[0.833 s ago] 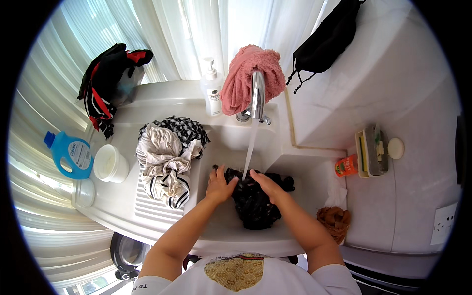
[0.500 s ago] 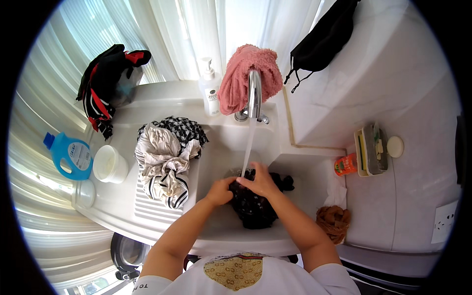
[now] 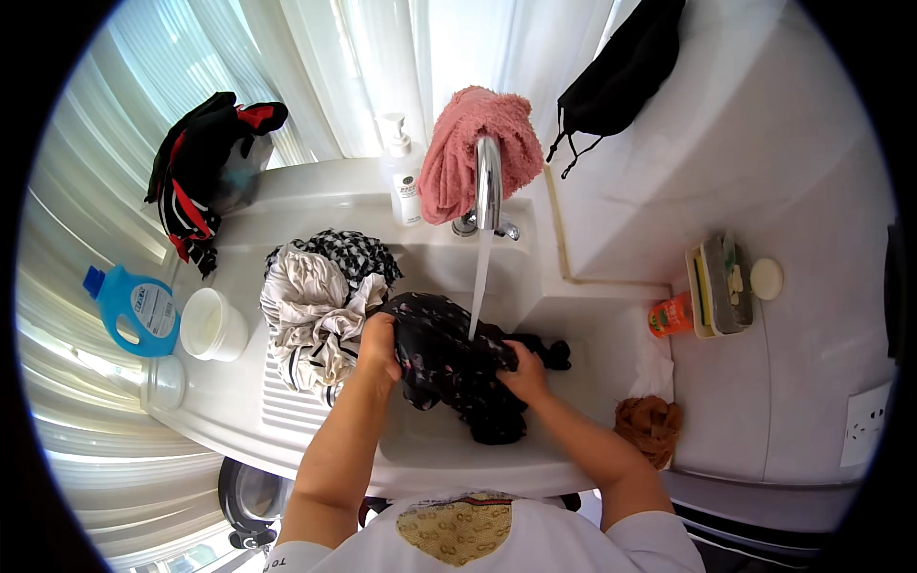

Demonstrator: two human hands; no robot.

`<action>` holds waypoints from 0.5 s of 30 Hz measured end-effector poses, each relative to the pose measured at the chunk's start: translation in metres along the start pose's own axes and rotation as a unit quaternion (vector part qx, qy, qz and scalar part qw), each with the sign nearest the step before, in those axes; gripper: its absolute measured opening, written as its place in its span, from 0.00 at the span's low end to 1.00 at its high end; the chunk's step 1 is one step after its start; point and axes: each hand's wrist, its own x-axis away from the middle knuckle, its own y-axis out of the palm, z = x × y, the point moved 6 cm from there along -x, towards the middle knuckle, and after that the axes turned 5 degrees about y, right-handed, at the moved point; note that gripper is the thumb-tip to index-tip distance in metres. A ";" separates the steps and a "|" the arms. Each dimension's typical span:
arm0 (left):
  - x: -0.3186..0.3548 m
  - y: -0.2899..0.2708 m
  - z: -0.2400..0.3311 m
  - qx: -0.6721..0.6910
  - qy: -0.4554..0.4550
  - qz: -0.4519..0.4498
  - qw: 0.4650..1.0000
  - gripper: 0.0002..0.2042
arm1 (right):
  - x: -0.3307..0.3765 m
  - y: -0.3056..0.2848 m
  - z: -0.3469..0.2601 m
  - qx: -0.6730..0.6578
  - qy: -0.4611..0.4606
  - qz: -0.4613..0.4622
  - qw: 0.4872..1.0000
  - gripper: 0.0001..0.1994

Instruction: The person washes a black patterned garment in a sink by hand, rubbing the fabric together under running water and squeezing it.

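Note:
A wet black garment with small pale and pink floral marks [image 3: 439,349] is stretched across the sink basin [image 3: 583,420]. My left hand [image 3: 380,349] grips its left side, close to the pile on the washboard. On its right side my right hand [image 3: 523,372] holds a bunched fold, thumb on top. Water pours from the chrome faucet [image 3: 488,181] onto the cloth between my hands. Part of the garment trails right, beyond my right hand. Fingers of both hands are partly hidden by the fabric.
Left of the basin, white striped clothing [image 3: 310,296] and a black-and-white patterned cloth [image 3: 358,256] lie on the ribbed washboard [image 3: 287,406]. Farther left stand a white tub [image 3: 213,326] and a blue detergent bottle [image 3: 138,310]. A pink towel [image 3: 449,172] drapes behind the faucet, beside a pump bottle [image 3: 403,181].
My hands have moved apart from under the stream, the left one going left toward the pile. The black garment has been lifted and spread out between them.

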 end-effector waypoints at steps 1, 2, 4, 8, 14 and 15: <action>-0.007 -0.007 0.000 0.006 -0.005 0.000 1.000 0.14 | -0.003 -0.008 0.005 -0.071 -0.015 -0.004 0.997 0.32; -0.011 -0.015 0.002 -0.083 0.038 0.013 0.996 0.15 | -0.004 -0.018 0.004 -0.142 -0.029 -0.009 0.989 0.27; -0.014 -0.030 0.002 -0.260 0.123 0.038 0.957 0.16 | -0.004 -0.030 -0.009 -0.267 -0.008 -0.041 0.963 0.21; -0.009 -0.029 -0.041 -0.780 0.048 -0.104 0.615 0.46 | 0.012 -0.060 -0.064 -0.436 0.099 -0.112 0.888 0.18; 0.000 0.011 -0.083 -0.754 0.243 -0.208 0.574 0.62 | 0.044 -0.071 -0.129 -0.513 0.135 -0.152 0.834 0.17; 0.000 0.016 -0.080 -0.722 0.302 -0.220 0.582 0.55 | 0.050 -0.077 -0.137 -0.511 0.119 -0.172 0.834 0.17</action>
